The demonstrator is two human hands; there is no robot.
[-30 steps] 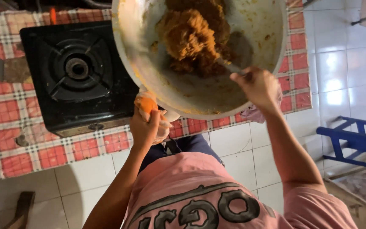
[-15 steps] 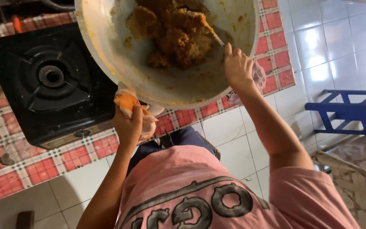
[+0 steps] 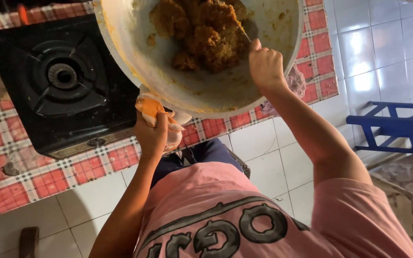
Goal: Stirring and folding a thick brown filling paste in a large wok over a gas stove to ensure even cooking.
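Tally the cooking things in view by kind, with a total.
Wok, holding brown food: 1
Gas stove: 1
Cloth in left hand: 1
Utensil in right hand: 1
Blue stool: 1
Total: 5

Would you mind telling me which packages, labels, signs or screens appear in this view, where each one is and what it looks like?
No packages, signs or screens are in view.
Printed lettering: across the chest of the person's pink shirt, at the bottom of the picture; large rounded dark letters with a dark curved band above them, seen upside down.
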